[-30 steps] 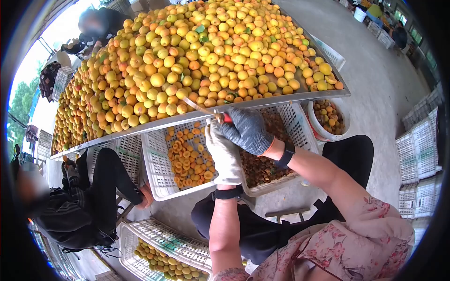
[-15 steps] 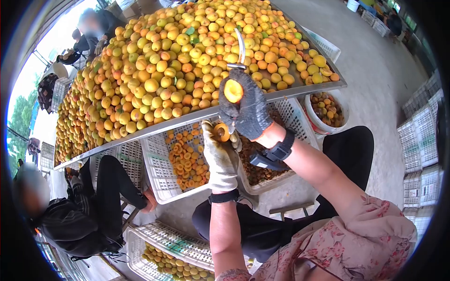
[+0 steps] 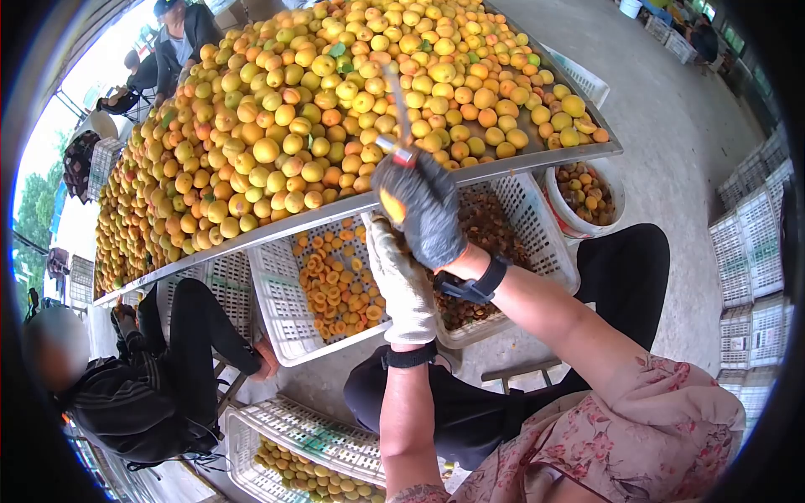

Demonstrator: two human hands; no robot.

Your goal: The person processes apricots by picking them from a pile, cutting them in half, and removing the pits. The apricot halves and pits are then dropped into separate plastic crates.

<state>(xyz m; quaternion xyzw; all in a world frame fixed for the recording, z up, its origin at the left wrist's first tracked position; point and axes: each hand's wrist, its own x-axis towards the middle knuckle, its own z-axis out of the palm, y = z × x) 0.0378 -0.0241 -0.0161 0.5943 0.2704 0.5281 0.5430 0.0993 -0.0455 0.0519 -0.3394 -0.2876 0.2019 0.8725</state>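
where hands (image 3: 404, 281) meet, right (image 3: 426, 205) holds knife (image 3: 398, 107)

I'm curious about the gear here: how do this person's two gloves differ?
The left glove is whitish; the right glove is dark grey. The right glove grips a knife; the left glove shows no tool. Both are worn with dark wristbands.

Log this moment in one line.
right hand: gripping knife, orange fruit piece | left hand: close by, contents hidden | left crate: halved fruit | table: fruit heap

Metal knife (image 3: 397, 102) (matt cloth gloves (image 3: 407, 293))
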